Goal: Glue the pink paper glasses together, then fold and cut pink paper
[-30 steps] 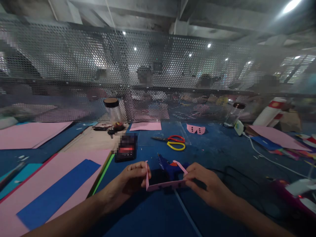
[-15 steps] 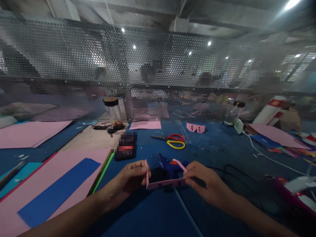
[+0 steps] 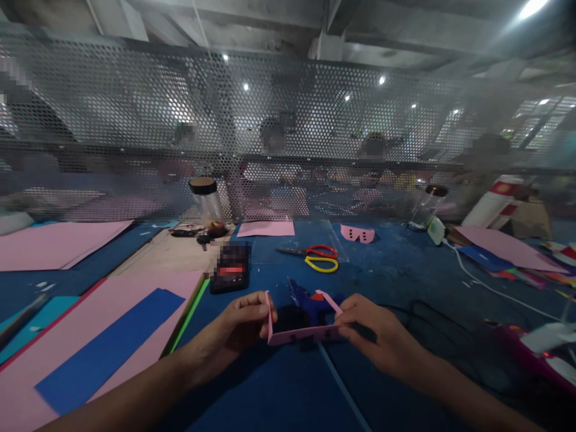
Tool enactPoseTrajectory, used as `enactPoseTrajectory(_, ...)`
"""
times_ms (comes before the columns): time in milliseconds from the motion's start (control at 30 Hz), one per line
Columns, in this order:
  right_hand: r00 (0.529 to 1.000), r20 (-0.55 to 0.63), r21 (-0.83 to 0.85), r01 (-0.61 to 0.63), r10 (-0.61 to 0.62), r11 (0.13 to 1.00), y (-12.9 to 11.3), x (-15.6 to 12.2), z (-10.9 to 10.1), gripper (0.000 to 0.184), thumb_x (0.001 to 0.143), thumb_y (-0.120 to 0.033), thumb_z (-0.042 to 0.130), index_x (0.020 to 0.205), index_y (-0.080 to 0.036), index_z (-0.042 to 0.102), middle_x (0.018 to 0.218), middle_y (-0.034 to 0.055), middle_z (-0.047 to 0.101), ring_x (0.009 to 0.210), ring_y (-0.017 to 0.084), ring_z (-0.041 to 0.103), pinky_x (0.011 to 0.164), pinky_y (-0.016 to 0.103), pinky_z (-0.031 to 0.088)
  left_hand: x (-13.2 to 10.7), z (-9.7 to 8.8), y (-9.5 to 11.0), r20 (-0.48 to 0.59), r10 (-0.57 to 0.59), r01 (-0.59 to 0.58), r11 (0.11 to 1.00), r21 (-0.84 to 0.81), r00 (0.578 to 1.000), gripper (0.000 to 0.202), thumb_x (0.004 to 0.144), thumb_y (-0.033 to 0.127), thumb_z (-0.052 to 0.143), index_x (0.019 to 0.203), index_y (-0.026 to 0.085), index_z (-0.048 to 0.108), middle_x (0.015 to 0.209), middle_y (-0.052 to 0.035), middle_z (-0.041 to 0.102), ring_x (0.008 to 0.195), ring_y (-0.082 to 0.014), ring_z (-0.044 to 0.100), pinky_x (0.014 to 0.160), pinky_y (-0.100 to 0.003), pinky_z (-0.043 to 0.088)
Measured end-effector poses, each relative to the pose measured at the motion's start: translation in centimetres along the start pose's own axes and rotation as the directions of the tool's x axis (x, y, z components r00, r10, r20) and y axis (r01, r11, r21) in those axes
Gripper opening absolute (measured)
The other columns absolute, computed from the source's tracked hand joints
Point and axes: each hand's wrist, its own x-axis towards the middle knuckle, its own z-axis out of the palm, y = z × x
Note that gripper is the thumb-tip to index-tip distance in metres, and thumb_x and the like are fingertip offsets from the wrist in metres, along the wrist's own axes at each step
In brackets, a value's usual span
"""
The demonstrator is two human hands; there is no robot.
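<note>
A pink paper strip [image 3: 301, 336], both ends folded, spans between the hands [image 3: 245, 318] [image 3: 371, 327].

Matt pink paper strip [image 3: 303, 333], smooth plastic scissor handles [image 3: 320, 258] — slightly glossy, perforated metal screen [image 3: 288, 90] (dull)

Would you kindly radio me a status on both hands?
Left hand, right hand: both pinching. Pink paper: held, ends bent. Blue tool: just beyond it.

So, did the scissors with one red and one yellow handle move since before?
No, judged against the grey perforated metal screen, the scissors lie where they did.
</note>
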Motion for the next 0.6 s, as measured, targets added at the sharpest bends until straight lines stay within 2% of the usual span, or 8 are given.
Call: enactPoseTrajectory(600,1.000,-0.019,-0.020,0.009,-0.009,1.000,0.22,-0.02,0.10,0.012,0.100,-0.017,0.054,0.104,-0.021,0.065,0.097,0.0054,0.065,0.089,0.018,0.062,0.077,0.031,0.051,-0.21,0.18,0.06,0.013,0.011,-0.011,1.000,-0.002,1.000,0.010,0.085,0.024,0.076,0.082,0.017,0.070,0.079,-0.0026,0.063,0.065,-0.0115,0.049,0.067,-0.026,0.037)
